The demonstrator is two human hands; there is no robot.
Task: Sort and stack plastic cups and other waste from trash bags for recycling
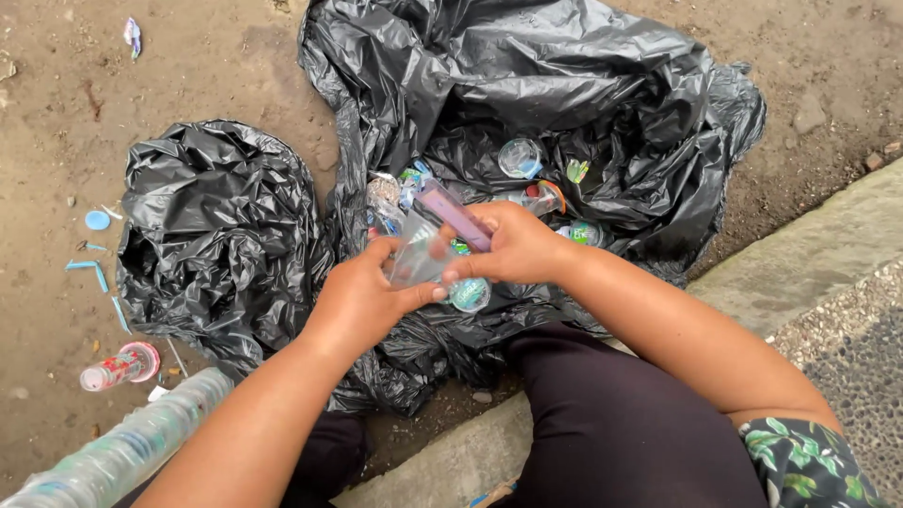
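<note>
My left hand [362, 296] grips a clear plastic cup [414, 259] from its left side. My right hand [513, 246] closes on the cup's purple foil lid [453, 214], which sticks up at an angle from the cup. Both hands meet over the open mouth of a big black rubbish bag [527, 85]. Inside the bag lie several more clear plastic cups [520, 157] with coloured lids. One cup with a teal lid [468, 294] lies just under my hands.
A second, crumpled black bag [221, 235] lies to the left on the dirt. A long stack of nested clear cups [118, 453] reaches in at bottom left, with a small bottle [119, 367] beside it. Blue straws and a blue cap [97, 220] litter the ground. A concrete kerb [809, 254] runs at right.
</note>
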